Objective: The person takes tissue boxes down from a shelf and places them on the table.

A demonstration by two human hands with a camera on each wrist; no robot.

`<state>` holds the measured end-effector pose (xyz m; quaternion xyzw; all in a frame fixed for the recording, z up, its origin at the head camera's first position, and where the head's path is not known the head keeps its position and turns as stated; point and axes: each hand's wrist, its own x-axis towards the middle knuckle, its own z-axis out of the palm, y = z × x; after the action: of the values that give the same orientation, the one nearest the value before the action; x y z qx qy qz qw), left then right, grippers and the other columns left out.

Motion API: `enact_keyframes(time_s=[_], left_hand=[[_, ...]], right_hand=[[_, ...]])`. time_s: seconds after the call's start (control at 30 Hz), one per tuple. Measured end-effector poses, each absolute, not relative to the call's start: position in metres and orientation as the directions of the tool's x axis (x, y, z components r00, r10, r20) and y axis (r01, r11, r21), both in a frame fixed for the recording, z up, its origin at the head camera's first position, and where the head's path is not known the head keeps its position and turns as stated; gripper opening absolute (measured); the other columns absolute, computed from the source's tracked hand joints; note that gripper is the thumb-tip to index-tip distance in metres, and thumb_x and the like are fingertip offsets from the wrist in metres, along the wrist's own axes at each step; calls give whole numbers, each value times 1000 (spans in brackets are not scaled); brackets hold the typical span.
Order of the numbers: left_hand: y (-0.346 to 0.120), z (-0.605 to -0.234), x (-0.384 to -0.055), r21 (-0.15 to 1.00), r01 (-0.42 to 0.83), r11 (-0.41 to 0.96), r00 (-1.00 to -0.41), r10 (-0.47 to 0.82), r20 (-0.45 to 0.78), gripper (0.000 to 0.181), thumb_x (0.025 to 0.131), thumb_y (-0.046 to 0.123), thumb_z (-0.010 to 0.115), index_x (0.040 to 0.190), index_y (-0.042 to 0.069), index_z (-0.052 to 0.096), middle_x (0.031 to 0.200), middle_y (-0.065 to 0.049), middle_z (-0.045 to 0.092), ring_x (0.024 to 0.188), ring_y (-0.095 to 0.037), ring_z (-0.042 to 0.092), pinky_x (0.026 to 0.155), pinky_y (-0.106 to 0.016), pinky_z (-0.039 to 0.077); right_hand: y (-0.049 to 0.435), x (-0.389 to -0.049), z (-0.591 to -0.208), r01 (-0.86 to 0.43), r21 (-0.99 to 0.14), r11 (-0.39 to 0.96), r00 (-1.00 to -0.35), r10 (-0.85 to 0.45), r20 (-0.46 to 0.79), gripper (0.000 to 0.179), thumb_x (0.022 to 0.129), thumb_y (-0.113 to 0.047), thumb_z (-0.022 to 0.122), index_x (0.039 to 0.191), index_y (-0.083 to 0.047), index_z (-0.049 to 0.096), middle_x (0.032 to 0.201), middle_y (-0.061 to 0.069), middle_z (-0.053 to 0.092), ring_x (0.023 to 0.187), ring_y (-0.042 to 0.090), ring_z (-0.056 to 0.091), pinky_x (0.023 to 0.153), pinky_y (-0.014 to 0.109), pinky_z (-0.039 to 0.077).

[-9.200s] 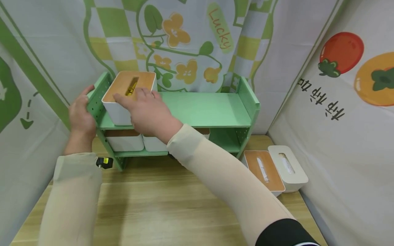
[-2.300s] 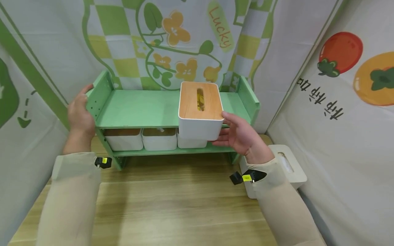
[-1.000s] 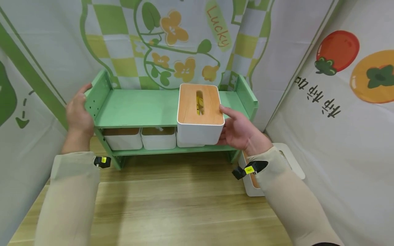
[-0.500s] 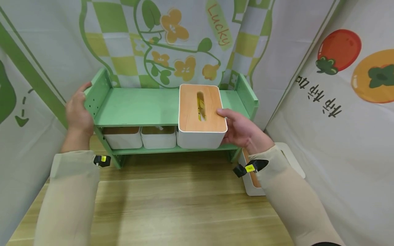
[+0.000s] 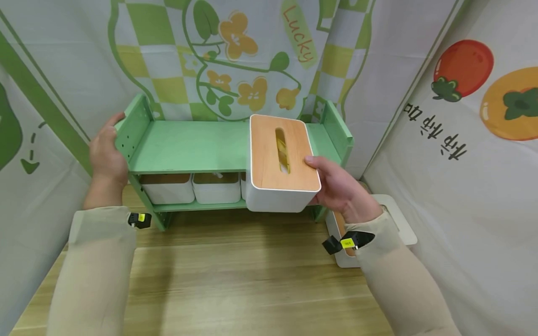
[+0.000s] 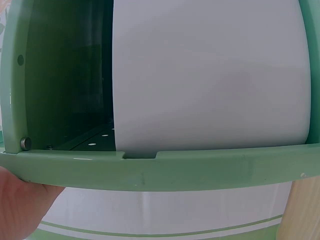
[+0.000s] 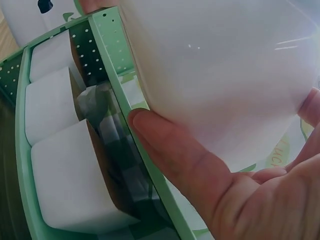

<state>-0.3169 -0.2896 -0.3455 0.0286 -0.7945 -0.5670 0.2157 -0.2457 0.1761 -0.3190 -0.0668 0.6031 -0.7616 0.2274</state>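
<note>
A white tissue box (image 5: 281,200) with a wood-look lid is held in front of the green shelf (image 5: 193,144), its top tilted toward me. Yellow packaging shows through the slot. My right hand (image 5: 342,189) grips its right side, thumb on the lid and the other fingers mostly hidden behind the wall. In the right wrist view, the right hand's fingers (image 7: 185,160) spread along the white box wall (image 7: 225,65). My left hand (image 5: 107,156) rests against the outside of the shelf's left side panel (image 5: 134,126), fingertips at its edge.
Several white boxes stand on the lower shelf, including one at the left (image 5: 168,192) and one beside it (image 5: 216,191). Right of the shelf, a wood-lidded box (image 5: 342,259) and an all-white box (image 5: 397,217) sit on the wooden table (image 5: 235,280). Printed cloth walls (image 5: 420,163) surround it.
The tissue box left the upper shelf's left end and moved right and forward, gripped by my right hand. Lately it has come lower, tilted and shifted slightly right. My left hand stays put.
</note>
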Motion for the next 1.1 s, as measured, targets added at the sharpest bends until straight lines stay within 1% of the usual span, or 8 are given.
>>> enact_keyframes(time_s=[0.2,0.23,0.37,0.63,0.83,0.97,1.03,1.1], left_hand=[[-290,-346,-317,911,217,352,-899,-291,326,54,104,35,15,150,39,45,110,3,49,58,-11,29,49,-22,32],[-290,-346,-317,910,220,350,-898,-292,329,54,104,35,16,150,39,45,101,2,46,56,-10,28,48,-23,31],[-290,-347,-317,913,228,338,-896,-294,332,54,104,35,17,149,38,46,87,-3,36,52,-8,27,46,-23,30],[-290,-347,-318,914,219,341,-899,-295,325,54,104,35,16,150,39,45,108,5,46,61,-10,33,52,-22,34],[-290,-346,-317,925,217,311,-905,-292,310,53,105,36,16,150,40,44,126,5,47,72,-11,38,61,-22,38],[-290,-346,-316,934,208,290,-911,-291,293,52,105,37,18,149,40,45,116,4,48,65,-10,38,55,-21,38],[-290,-346,-316,938,203,281,-912,-293,285,52,105,37,19,149,40,46,105,1,47,60,-10,37,49,-22,37],[-290,-346,-316,939,209,274,-911,-293,289,52,105,37,19,149,40,46,103,1,47,61,-10,37,50,-21,37]], right_hand=[[183,-232,-328,249,-945,-211,-876,-464,-128,65,100,-40,48,150,-2,29,109,8,70,88,20,69,66,36,54],[184,-230,-329,248,-942,-224,-874,-472,-118,65,100,-39,48,149,-2,29,108,8,70,87,19,69,66,34,54],[188,-220,-337,253,-932,-258,-857,-507,-92,65,101,-37,48,149,1,26,108,7,70,89,17,70,71,30,56],[197,-203,-361,296,-935,-195,-822,-551,-145,71,100,-38,50,150,5,23,115,9,68,95,20,69,78,31,55],[201,-190,-376,307,-932,-190,-813,-561,-154,53,99,-33,51,136,4,42,110,10,70,95,21,70,80,33,55],[203,-184,-388,323,-930,-178,-807,-565,-172,42,99,-28,49,128,2,49,109,10,71,96,22,70,81,35,55],[204,-182,-394,324,-930,-171,-808,-562,-179,38,99,-26,48,124,2,53,107,10,71,94,22,70,80,35,55],[205,-180,-401,329,-929,-170,-809,-557,-185,34,99,-24,48,120,1,57,104,11,72,92,22,71,79,35,56]])
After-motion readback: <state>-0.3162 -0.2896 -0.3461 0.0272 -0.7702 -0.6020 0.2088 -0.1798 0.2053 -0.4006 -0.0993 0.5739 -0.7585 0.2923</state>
